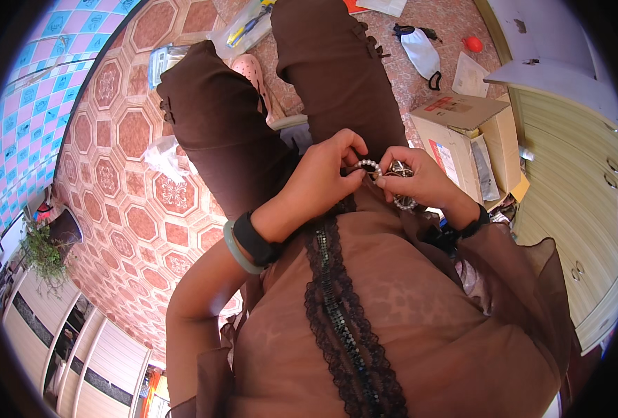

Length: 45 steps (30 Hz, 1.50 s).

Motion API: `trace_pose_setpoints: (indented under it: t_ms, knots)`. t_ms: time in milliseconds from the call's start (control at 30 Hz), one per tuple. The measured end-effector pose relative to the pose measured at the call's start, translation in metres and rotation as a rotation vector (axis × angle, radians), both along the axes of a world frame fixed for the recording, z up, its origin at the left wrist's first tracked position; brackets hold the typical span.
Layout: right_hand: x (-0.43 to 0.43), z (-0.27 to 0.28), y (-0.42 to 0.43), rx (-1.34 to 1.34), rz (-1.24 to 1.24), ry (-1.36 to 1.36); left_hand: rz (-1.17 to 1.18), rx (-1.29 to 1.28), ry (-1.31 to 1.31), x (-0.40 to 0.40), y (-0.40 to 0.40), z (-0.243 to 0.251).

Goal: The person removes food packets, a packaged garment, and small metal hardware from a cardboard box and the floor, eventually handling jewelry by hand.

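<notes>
Over my lap, my left hand [323, 175] pinches one end of a strand of pearl-like beads [369, 163] between thumb and fingers. The strand arches across the small gap to my right hand [421, 175]. That hand grips a metal-and-bead ornament [402, 168], partly covered by its fingers. A loop of clear or pearly beads [405, 203] hangs below the right fingers. Between the two thumbs runs a thin golden line, too small to identify. Both hands are close together, just above the brown trousers [340, 89].
An open cardboard box [463, 117] stands at the right, beside pale cabinets [565, 172]. On the tiled floor lie a white face mask [421, 52], a red ball [472, 44], a plastic bag [163, 158] and a pink clog [250, 73]. A potted plant [42, 251] stands far left.
</notes>
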State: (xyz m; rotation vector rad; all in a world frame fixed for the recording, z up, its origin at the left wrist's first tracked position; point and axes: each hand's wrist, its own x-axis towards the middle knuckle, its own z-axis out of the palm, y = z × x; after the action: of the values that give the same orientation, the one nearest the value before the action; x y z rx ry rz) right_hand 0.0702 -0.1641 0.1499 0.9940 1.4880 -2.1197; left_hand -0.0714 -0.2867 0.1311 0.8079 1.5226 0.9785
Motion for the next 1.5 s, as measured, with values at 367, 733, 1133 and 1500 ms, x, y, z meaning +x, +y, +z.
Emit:
trace_pose_setpoints:
  t_ms: [367, 733, 1133, 1500]
  knots:
    - [0.0, -0.004, -0.002, -0.105, -0.023, 0.007, -0.103, 0.15, 0.33, 0.009, 0.005, -0.002]
    - [0.007, -0.011, -0.012, 0.343, 0.059, -0.014, -0.153, 0.145, 0.1, -0.001, 0.003, -0.003]
    - [-0.003, 0.004, -0.003, 0.062, -0.007, -0.091, -0.098, 0.087, 0.198, 0.004, 0.001, -0.003]
    - [-0.007, 0.001, 0.002, 0.232, 0.231, 0.038, -0.289, 0.036, 0.586, 0.016, 0.002, -0.008]
